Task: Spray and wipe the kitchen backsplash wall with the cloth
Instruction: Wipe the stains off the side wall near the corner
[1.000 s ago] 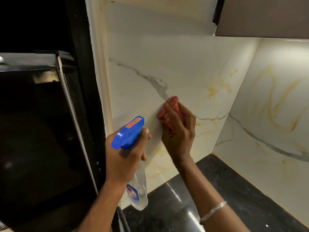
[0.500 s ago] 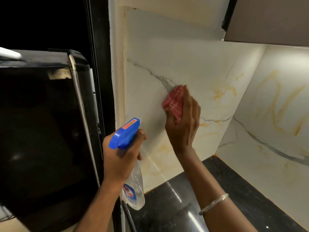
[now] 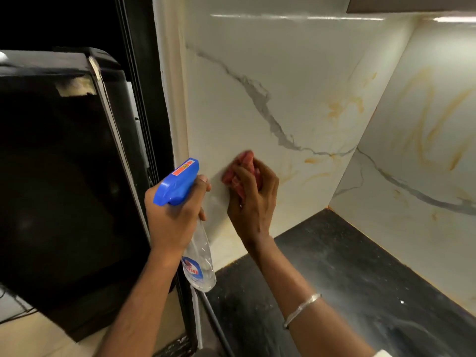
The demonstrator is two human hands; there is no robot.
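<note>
Both forearms bare; thin silver bangle on right forearm, well back from the fingers; pale sleeve edge farther back

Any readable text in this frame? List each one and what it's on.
Nothing reads clearly.
Red sticker on the blue spray head: print too blurred to read.
Red-and-blue label on the clear spray bottle: brand mark there, letters too blurred to read.
No other text is visible.

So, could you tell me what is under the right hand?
A red cloth, pressed on the wall by the right hand. Only its upper edge shows; the rest and the wall behind are covered.
</note>
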